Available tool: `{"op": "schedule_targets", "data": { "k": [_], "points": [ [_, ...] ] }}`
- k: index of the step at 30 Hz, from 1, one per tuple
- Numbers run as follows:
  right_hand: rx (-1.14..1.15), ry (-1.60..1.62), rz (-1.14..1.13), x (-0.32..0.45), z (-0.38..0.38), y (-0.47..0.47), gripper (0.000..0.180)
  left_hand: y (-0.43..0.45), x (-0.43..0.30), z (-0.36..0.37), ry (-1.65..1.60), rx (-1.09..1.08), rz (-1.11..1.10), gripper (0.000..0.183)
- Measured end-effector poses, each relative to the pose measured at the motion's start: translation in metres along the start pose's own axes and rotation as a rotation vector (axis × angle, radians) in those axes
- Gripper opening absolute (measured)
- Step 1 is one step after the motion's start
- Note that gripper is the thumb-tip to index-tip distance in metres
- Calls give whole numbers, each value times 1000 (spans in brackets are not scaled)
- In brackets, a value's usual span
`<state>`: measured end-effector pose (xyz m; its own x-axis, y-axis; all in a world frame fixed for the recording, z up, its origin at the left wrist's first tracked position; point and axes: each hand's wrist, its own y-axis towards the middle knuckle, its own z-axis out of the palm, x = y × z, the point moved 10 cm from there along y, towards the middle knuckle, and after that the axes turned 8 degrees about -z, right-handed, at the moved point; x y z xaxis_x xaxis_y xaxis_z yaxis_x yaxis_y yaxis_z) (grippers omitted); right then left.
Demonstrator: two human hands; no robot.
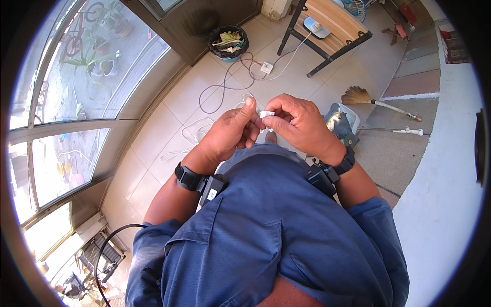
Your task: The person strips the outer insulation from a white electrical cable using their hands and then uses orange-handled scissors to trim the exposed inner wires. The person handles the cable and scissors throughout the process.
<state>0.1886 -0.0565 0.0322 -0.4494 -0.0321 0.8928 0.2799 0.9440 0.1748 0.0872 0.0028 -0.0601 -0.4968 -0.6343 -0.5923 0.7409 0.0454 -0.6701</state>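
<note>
Between the thumb and fingers of my right hand point(301, 124) is a small white item point(266, 114), perhaps a plug or wrapped cable end; it is too small to tell. My left hand point(234, 128) is right beside it, thumb raised and fingers curled near the item; whether those fingers grip any of it is unclear. A thin white cable point(191, 134) lies in loose loops on the tiled floor behind and left of my hands. Each wrist wears a black strap with a small black box. A shoe tip shows below my hands.
A black-lined waste bin point(229, 42) stands by the door frame. Near it lie a dark red cord point(223, 92) and a white socket box point(266, 68). A wooden-topped, black-framed table point(333, 27) is ahead. On the right are a broom point(356, 96) and a dustpan point(347, 115). Glazed panels line the left.
</note>
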Motion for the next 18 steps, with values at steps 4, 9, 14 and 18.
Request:
{"op": "schedule_targets", "data": {
  "k": [4, 9, 14, 18],
  "points": [
    [16, 152, 44, -5, 5, -1, 14, 4, -5, -1, -83, -10, 68, 39],
    [-50, 476, 294, -36, 14, -11, 15, -1, -18, -4, -29, -50, 205, 24],
    [-82, 677, 538, -58, 27, -21, 18, -16, -35, 0, 239, -121, 411, 18],
    [-28, 673, 563, -60, 34, -20, 19, -24, -46, 5, 426, -158, 519, 16]
  ]
}}
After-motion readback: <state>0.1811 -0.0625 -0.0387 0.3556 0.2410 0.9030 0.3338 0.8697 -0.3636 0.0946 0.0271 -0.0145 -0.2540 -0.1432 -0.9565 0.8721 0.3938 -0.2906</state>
